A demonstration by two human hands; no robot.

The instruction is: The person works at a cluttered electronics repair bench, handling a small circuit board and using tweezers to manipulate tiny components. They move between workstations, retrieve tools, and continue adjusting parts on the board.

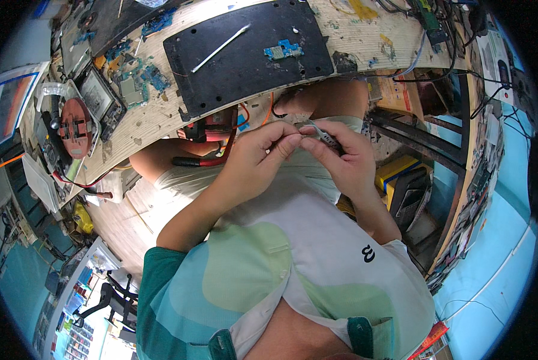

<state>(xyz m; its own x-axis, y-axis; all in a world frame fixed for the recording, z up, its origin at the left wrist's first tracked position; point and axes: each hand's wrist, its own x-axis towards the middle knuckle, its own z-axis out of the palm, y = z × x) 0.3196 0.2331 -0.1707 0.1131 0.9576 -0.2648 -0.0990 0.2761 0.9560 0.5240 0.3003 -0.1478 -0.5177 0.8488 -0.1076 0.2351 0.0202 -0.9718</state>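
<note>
Just in front of my body, below the bench's front edge, my two hands meet at the fingertips. My right hand (348,157) is closed around a slim grey tool with a row of dark holes (327,138), which looks like tweezers. The thumb and fingers of my left hand (262,155) are pinched together at the tool's tip; whatever is between them is too small to make out. Beyond my hands a black mat (251,81) lies on the bench. On it rest a small blue circuit board (284,50) and a white cotton swab (221,48).
The wooden workbench (122,132) carries scattered board scraps (152,78), and a reddish-brown round holder (76,128) at the left. A red cable with a black end (188,161) hangs under its edge. Right of me stand a dark metal frame (416,141) and a yellow box (395,172).
</note>
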